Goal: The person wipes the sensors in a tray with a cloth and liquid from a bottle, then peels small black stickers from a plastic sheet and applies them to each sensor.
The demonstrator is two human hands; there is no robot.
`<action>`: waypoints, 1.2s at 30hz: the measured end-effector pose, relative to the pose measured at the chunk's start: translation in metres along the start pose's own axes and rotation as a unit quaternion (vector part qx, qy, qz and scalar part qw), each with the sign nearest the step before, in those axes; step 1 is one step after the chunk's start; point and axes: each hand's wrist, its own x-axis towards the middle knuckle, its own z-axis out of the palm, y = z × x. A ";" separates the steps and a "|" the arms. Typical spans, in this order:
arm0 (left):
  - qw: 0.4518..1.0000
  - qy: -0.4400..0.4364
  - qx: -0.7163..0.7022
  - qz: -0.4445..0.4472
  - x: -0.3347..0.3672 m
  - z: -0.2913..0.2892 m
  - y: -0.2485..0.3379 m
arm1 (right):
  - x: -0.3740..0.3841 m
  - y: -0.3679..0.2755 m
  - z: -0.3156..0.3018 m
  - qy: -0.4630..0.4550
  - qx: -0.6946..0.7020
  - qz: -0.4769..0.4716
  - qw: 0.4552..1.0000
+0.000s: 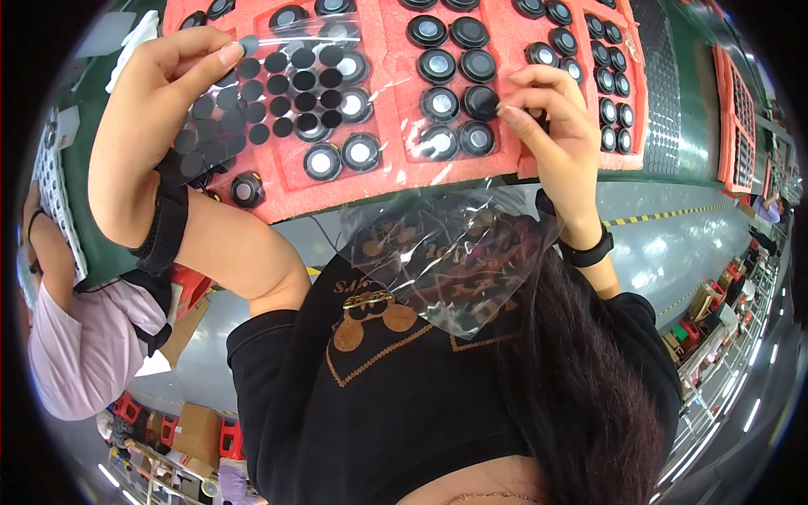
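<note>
My left hand (160, 109) pinches the top edge of a clear sheet (278, 84) carrying several black round discs, held above the left part of a red foam tray (396, 164). The tray holds rows of black round parts with pale centres (438, 66). My right hand (555, 126) has its fingertips pinched on a black disc (481, 101) that covers the centre of one part in the tray. A loose, crumpled clear film (446, 252) hangs off the tray's near edge over my black shirt. A black band sits on each wrist.
More red trays of round parts lie at the right (741, 118) on the green bench (682, 126), beside a black mesh strip (661, 84). A person in a pink top (84, 345) stands at the left near a white tray (55, 185). Crates and shelving line the grey floor.
</note>
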 end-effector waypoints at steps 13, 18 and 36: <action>0.999 -0.052 0.009 0.007 0.003 -0.014 -0.017 | -0.002 -0.011 -0.001 -0.055 -0.085 -0.043 0.994; 0.996 -0.084 0.016 0.009 0.007 -0.018 -0.021 | -0.003 -0.008 -0.002 -0.063 -0.059 -0.027 0.996; 0.998 -0.050 -0.034 -0.034 0.012 -0.023 -0.033 | -0.006 -0.007 0.003 -0.038 -0.123 -0.070 0.989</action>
